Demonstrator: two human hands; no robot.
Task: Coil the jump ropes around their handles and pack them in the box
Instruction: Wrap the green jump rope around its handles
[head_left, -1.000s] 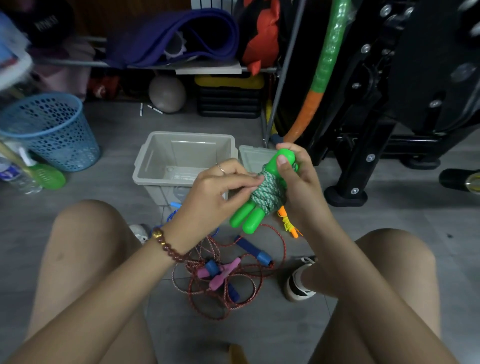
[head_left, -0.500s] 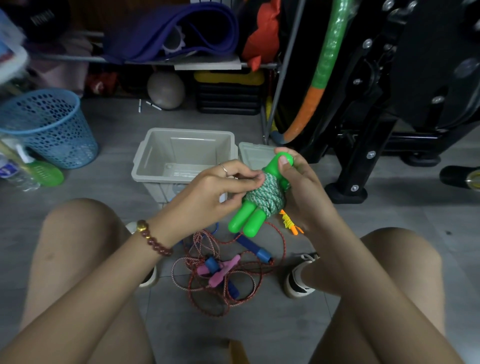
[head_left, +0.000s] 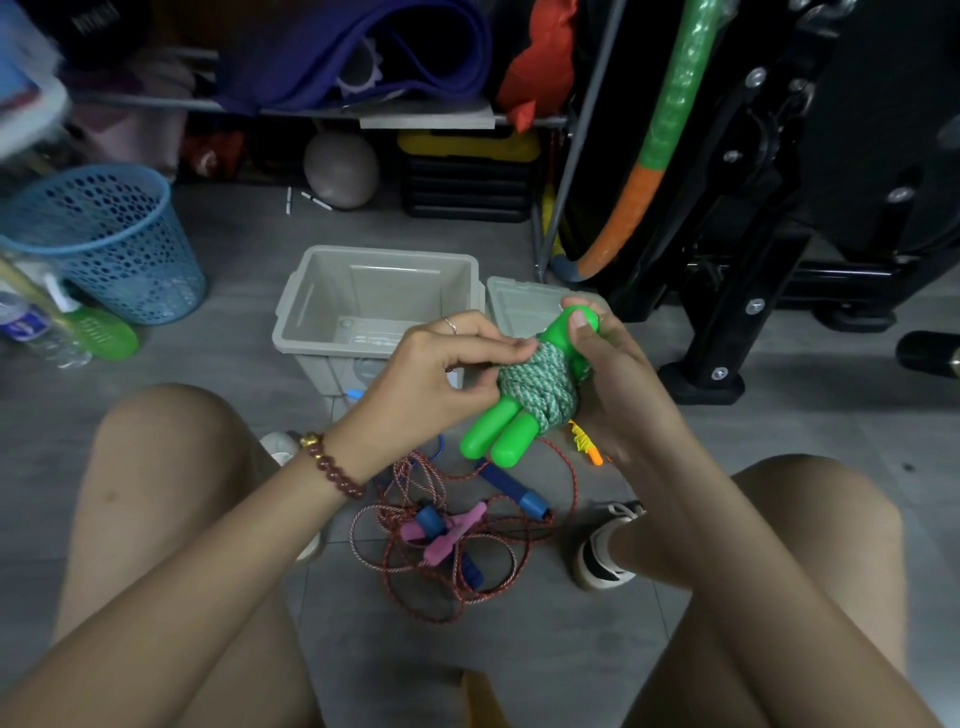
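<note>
Several loose ropes (head_left: 457, 545) lie tangled on grey floor tiles (head_left: 519, 665) between the knees. Above them, the left hand (head_left: 431, 384) pinches the green-white cord (head_left: 540, 387) coiled round the green handles (head_left: 498, 436), whose top the right hand (head_left: 618, 395) grips. Beyond stands the open box (head_left: 384, 254), then a storage rack (head_left: 426, 122).
</note>
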